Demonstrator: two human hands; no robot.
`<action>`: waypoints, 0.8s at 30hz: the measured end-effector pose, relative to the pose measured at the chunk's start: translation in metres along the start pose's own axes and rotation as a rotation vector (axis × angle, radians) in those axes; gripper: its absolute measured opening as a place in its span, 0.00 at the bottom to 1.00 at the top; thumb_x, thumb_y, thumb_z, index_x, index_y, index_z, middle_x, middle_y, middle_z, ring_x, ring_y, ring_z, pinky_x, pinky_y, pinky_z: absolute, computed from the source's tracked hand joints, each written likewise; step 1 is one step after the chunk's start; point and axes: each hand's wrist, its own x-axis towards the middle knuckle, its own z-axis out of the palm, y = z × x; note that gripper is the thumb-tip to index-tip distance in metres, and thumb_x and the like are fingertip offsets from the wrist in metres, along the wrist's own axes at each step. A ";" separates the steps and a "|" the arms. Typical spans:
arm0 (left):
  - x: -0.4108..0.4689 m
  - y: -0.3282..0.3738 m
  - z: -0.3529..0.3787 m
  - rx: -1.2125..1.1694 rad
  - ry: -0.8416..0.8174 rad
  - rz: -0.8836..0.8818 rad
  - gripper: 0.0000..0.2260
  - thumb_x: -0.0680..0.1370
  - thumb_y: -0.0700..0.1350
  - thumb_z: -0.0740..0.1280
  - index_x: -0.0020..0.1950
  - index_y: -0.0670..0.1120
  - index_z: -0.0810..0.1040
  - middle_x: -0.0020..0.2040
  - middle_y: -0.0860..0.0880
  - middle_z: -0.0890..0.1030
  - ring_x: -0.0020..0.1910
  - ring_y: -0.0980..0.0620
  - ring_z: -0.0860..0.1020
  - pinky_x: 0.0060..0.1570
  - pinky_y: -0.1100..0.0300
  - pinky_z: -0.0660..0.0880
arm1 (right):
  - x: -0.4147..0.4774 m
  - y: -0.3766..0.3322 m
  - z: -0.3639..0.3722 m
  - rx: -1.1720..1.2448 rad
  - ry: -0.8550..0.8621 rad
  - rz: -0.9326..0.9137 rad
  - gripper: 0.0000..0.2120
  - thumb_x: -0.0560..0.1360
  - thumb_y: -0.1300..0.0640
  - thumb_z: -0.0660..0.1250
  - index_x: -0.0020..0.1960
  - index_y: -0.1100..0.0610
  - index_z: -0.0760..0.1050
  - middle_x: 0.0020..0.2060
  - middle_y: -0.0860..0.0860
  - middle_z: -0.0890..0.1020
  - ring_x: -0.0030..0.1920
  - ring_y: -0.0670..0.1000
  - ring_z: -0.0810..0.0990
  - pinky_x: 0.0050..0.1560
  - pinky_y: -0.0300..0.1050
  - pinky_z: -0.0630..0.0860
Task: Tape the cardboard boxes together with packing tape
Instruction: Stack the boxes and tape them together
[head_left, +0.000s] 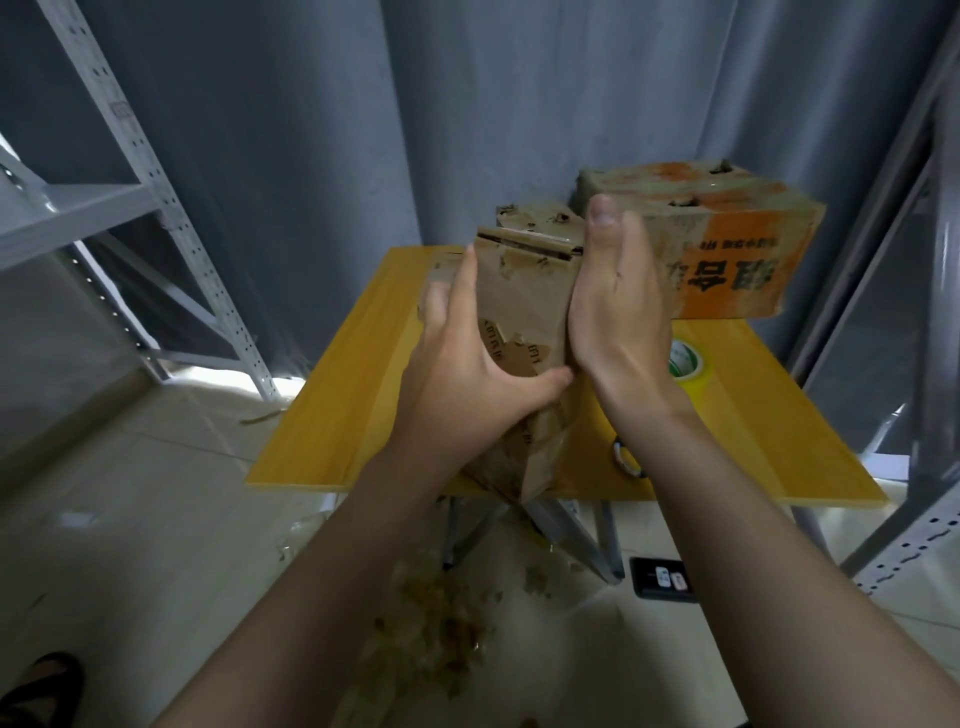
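Cardboard, brown and scuffed, filled the head view: a plain box was pressed between two bare hands over the near edge of the yellow wooden table. The left grip lay spread on its left face, fingers straight and thumb stretched across the near side. The right grip pressed flat on its right face, fingers straight, nothing curled round it. The box was tilted, its top flaps not quite closed and its surface paper torn away in patches. Whether it rested on the table could not be told.

Just behind it, at the far right of the table, sat an orange-printed box, glossy and creased. A tape roll lay flat beside the right wrist, untouched.

The step looked like bringing the plain box against the orange one. It would go best with both boxes set down, faces flush and edges level, before a hand let go for the tape. On such ragged card, the strip would need firm rubbing onto sound patches.
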 end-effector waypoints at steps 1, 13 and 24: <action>0.000 0.000 -0.002 -0.022 -0.013 -0.003 0.59 0.61 0.68 0.77 0.85 0.56 0.49 0.73 0.53 0.64 0.66 0.61 0.69 0.52 0.69 0.68 | 0.001 0.002 0.000 0.018 0.027 -0.030 0.31 0.80 0.31 0.46 0.46 0.56 0.72 0.32 0.43 0.73 0.38 0.35 0.75 0.36 0.37 0.67; 0.003 -0.012 -0.012 -0.129 -0.095 0.045 0.59 0.60 0.69 0.76 0.85 0.55 0.52 0.72 0.57 0.66 0.71 0.60 0.68 0.69 0.60 0.71 | 0.012 0.018 -0.005 0.079 0.092 -0.066 0.27 0.87 0.54 0.54 0.36 0.69 0.72 0.27 0.53 0.70 0.30 0.47 0.68 0.31 0.37 0.60; 0.004 -0.026 -0.010 -0.569 -0.201 0.065 0.40 0.71 0.49 0.75 0.76 0.68 0.58 0.72 0.48 0.75 0.68 0.46 0.78 0.55 0.56 0.79 | 0.007 0.011 0.002 0.213 -0.250 0.216 0.23 0.83 0.32 0.49 0.59 0.46 0.74 0.49 0.41 0.80 0.49 0.35 0.76 0.46 0.37 0.68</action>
